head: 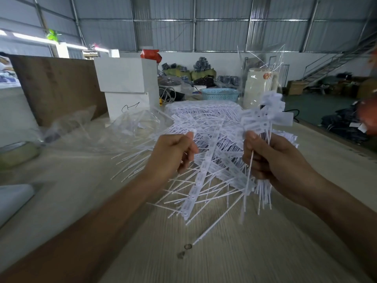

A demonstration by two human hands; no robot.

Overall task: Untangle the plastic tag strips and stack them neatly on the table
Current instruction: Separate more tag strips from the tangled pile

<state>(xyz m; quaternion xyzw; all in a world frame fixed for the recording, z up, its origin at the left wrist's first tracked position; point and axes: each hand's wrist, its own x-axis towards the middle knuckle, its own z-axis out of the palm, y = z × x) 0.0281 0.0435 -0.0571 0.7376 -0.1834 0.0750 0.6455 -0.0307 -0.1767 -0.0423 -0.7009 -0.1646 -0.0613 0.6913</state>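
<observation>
Both hands grip tag strips (206,172); L (173,152), R (271,158).

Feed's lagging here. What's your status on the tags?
Left hand pinching one strip end. Right hand gripping an upright bundle. Tangled pile between them; neat stack behind. Plastic bags alongside.

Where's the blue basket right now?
In the head view the blue basket sits at the far end of the table, just behind the stacked tag strips and left of the white appliance.
</observation>
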